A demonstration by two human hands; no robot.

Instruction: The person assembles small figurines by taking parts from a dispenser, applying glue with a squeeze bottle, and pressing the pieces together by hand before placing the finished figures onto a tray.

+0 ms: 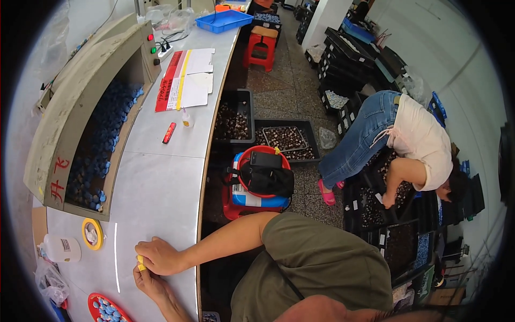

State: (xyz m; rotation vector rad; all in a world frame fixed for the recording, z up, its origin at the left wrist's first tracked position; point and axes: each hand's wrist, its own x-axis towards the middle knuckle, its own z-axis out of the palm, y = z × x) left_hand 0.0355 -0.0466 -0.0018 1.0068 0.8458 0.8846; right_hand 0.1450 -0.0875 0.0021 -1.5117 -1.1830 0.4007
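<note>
My right hand (159,255) and my left hand (152,283) meet above the grey tabletop, close to its near edge. Fingers of both are closed together around a small yellow piece (141,263). Whether it is a strip wrapped round a fingertip or a separate item, I cannot tell. Beyond the hands, a thin white strip (117,257) lies on the table. Farther off sits a roll of yellow tape (93,234), with something whitish in its centre. A red tray (102,306) of blue and white round pieces stands near the left hand.
A long beige machine (80,102) holds many blue pieces. On the table are a white bottle (61,248), a red marker-like stick (169,133), a small bottle (186,119), cardboard (185,80) and a blue tray (224,21). A co-worker (399,139) bends over black crates; a stool (230,206) carries a bag.
</note>
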